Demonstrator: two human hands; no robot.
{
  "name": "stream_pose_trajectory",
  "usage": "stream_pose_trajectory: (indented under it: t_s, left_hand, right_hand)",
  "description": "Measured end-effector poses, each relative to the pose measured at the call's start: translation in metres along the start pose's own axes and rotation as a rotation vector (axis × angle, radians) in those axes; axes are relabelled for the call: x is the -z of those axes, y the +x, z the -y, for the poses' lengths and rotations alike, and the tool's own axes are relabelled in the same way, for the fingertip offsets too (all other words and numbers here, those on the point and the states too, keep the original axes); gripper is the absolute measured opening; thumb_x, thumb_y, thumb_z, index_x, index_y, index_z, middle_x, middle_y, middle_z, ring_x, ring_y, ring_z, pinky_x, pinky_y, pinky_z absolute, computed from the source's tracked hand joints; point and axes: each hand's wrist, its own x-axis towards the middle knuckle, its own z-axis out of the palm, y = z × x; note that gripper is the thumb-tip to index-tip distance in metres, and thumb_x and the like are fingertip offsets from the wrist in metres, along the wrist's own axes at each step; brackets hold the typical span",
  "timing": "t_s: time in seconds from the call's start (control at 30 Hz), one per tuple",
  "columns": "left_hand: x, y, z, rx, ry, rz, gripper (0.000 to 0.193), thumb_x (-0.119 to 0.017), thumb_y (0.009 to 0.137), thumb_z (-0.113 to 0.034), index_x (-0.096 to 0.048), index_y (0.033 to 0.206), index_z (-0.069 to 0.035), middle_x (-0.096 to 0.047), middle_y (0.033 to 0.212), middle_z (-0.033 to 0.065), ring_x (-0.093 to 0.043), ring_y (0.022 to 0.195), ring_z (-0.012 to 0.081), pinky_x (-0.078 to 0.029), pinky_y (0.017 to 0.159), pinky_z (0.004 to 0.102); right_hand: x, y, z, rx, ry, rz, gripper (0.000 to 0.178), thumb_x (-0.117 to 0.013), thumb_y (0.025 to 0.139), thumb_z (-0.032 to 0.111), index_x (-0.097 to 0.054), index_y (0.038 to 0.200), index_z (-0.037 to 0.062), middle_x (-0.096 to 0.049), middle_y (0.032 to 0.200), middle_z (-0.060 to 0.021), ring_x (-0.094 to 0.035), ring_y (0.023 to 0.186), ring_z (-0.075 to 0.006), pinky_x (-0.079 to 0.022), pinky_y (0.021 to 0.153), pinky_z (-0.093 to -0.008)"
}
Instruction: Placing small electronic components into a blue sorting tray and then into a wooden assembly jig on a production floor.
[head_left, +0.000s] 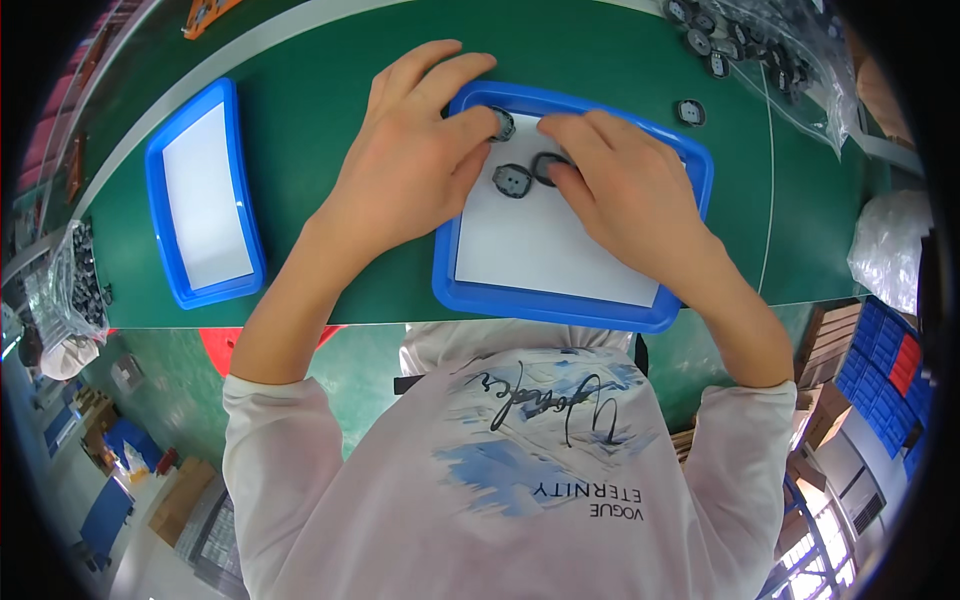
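A blue-rimmed tray [455, 297] lined with white stands before me on the green table. Over its far left corner my left hand [415, 150] pinches a small grey-and-black rounded part [503, 124] between thumb and forefinger, its other fingers spread. My right hand [635, 195] reaches over the tray from the right, thumb and forefinger bent around a dark oval part [546, 168], which they partly hide. Just left of that, a similar grey oval part [512, 181] with small holes and a black edge lies flat on the white lining.
To the left stands a second blue tray [262, 270] with a white lining. One loose part [690, 112] lies beyond the right tray's far corner. A clear plastic bag [815, 85] with several such parts is at the far right; another bag [75, 290] sits at the left edge.
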Motion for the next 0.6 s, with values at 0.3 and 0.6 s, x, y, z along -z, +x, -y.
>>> stream_pose_trajectory:
  t_s: [0.3,0.6]
  left_hand:
    - [-0.013,-0.002,-0.001,0.032,-0.029,-0.016,0.021,-0.076,0.079,-0.008,-0.067,0.098,-0.005,-0.06,0.129,0.0167,-0.053,0.125,0.036,-0.043,0.103,0.0469]
    - [-0.01,0.002,0.007,0.048,-0.017,-0.046,0.021,-0.077,0.077,-0.012,-0.065,0.092,-0.004,-0.062,0.125,0.0191,-0.055,0.121,0.0386,-0.043,0.103,0.0483]
  right_hand:
    - [-0.005,-0.004,0.001,0.069,-0.043,-0.074,0.019,-0.077,0.081,0.015,-0.069,0.096,0.0078,-0.061,0.093,-0.0052,-0.064,0.084,-0.0255,-0.053,0.067,-0.0383]
    - [-0.011,0.012,0.001,0.019,-0.136,-0.145,0.018,-0.076,0.079,0.01,-0.069,0.096,0.0087,-0.061,0.093,-0.0058,-0.063,0.086,-0.026,-0.052,0.07,-0.0383]
